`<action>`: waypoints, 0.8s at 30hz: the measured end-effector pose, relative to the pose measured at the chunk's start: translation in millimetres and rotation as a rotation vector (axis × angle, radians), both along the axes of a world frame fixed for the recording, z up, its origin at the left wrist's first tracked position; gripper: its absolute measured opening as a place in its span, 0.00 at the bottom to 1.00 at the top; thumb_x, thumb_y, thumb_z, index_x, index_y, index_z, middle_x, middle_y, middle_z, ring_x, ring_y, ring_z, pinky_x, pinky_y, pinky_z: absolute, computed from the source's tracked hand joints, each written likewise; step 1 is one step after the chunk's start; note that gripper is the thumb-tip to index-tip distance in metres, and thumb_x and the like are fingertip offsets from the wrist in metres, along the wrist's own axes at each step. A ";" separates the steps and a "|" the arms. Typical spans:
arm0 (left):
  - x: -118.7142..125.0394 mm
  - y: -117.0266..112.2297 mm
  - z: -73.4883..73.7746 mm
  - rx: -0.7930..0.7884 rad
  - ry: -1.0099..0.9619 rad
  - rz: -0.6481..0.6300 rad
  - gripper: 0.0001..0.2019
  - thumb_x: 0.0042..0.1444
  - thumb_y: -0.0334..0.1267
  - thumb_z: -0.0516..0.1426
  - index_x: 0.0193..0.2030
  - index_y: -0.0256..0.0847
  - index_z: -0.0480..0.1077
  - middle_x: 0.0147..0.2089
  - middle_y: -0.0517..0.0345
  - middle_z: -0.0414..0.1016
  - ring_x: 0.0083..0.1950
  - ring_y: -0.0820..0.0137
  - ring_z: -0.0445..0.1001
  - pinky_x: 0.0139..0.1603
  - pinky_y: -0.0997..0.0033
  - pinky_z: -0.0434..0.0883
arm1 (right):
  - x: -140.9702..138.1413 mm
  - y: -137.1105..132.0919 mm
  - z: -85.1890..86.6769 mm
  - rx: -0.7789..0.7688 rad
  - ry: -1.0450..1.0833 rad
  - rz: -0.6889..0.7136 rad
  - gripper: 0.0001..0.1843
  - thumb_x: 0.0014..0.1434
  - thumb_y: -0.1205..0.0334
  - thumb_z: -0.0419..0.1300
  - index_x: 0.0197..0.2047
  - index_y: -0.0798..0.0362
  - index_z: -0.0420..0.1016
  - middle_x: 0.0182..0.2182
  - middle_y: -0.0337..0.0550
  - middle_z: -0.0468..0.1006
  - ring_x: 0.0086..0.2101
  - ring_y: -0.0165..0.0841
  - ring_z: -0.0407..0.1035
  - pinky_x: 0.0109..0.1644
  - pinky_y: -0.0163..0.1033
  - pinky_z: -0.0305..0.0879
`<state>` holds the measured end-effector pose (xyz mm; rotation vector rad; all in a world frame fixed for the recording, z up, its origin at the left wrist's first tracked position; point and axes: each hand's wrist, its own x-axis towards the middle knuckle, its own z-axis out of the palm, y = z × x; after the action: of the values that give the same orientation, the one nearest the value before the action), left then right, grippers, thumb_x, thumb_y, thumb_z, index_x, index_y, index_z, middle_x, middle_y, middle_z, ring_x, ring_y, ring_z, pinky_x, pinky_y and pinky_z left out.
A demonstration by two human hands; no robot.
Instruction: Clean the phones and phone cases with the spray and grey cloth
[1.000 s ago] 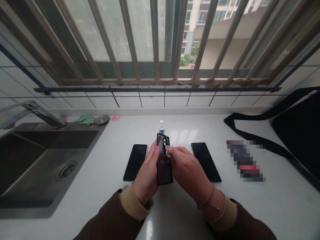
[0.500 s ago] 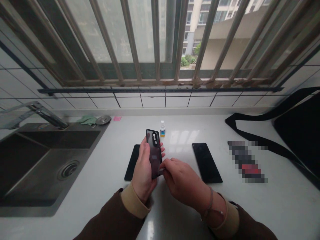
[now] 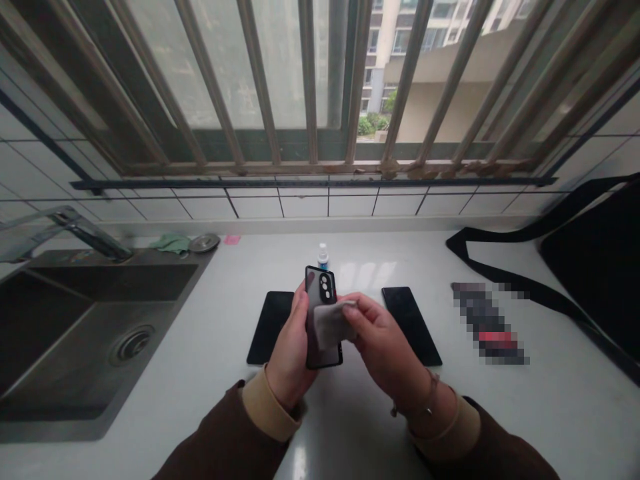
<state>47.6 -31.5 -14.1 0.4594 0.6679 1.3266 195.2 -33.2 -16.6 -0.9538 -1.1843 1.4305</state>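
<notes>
My left hand (image 3: 290, 347) is closed around a translucent grey phone case (image 3: 318, 283) with a black rim and camera cutouts. The case is tilted up, its outer back towards me. Pinched in my right hand (image 3: 383, 337) is a small grey cloth (image 3: 333, 323), which lies over the middle and right of the case. Left of the case, partly behind my left hand, a black phone-like slab (image 3: 269, 327) rests on the counter. Another black phone-like slab (image 3: 407, 317) lies beyond my right hand, which covers part of it. A small white-capped bottle (image 3: 323, 253) stands behind the case, its lower part hidden.
A steel sink (image 3: 95, 360) with a faucet (image 3: 90, 233) is at the left. By it lie a green cloth (image 3: 173, 243), a drain lid (image 3: 204, 243) and a pink slip (image 3: 232, 239). At the right are a blurred-out item (image 3: 487, 323) and a black bag (image 3: 600, 247) with its strap.
The phone case has shifted slightly right and down. My right hand has risen from its lower edge, and the grey cloth now shows across the case.
</notes>
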 end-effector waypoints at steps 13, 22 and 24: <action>7.5 -13.5 -9.7 0.239 0.479 -0.123 0.24 0.75 0.54 0.55 0.73 0.52 0.71 0.79 0.53 0.65 0.83 0.57 0.54 0.83 0.56 0.47 | 4.3 -5.8 12.8 0.580 -0.590 -0.369 0.14 0.75 0.66 0.56 0.57 0.47 0.80 0.54 0.46 0.87 0.54 0.39 0.82 0.59 0.45 0.78; 1.5 -5.2 1.2 0.050 0.164 -0.016 0.28 0.71 0.56 0.60 0.73 0.50 0.70 0.64 0.45 0.81 0.67 0.54 0.78 0.67 0.54 0.73 | 1.4 -10.6 11.8 0.594 -0.430 -0.013 0.14 0.73 0.70 0.57 0.55 0.47 0.78 0.53 0.46 0.87 0.55 0.38 0.81 0.61 0.47 0.76; -3.3 -2.1 5.5 -0.004 0.149 -0.009 0.32 0.71 0.59 0.59 0.75 0.47 0.67 0.58 0.42 0.84 0.57 0.55 0.83 0.59 0.55 0.77 | -0.5 -13.6 10.5 0.597 -0.429 0.089 0.14 0.72 0.72 0.58 0.54 0.47 0.78 0.51 0.44 0.87 0.52 0.37 0.82 0.59 0.46 0.76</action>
<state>44.4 -33.6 -8.6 0.5615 0.7909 1.2909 194.8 -46.8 -6.0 -0.7997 -1.8559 0.8596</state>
